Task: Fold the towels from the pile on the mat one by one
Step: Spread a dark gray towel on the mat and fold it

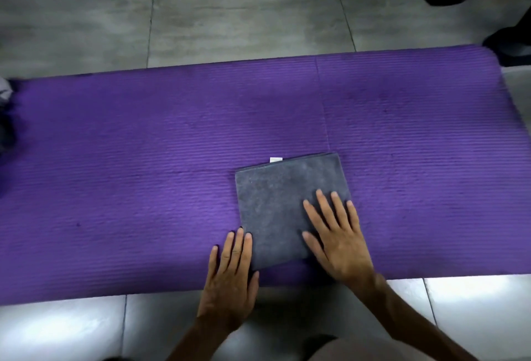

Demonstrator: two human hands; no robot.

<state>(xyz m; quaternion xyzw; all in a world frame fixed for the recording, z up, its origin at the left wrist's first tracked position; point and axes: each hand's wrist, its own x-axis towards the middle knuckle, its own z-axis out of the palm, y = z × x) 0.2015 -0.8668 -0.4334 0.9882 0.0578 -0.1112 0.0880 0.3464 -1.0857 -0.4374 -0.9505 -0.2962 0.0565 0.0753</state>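
From the head view, a grey towel [283,205] lies folded into a neat rectangle on the near middle of the purple mat [143,145], a white tag [275,160] peeking from its far edge. The right hand [337,241] presses flat on the towel's near right part, fingers straight and grasping nothing. The left hand [231,277] rests flat at the towel's left edge, fingers released too. This looks like the final smoothing of one towel. Next it likely needs setting aside and a fresh towel fetching; crumpled cloth [5,113] shows at the mat's far left.
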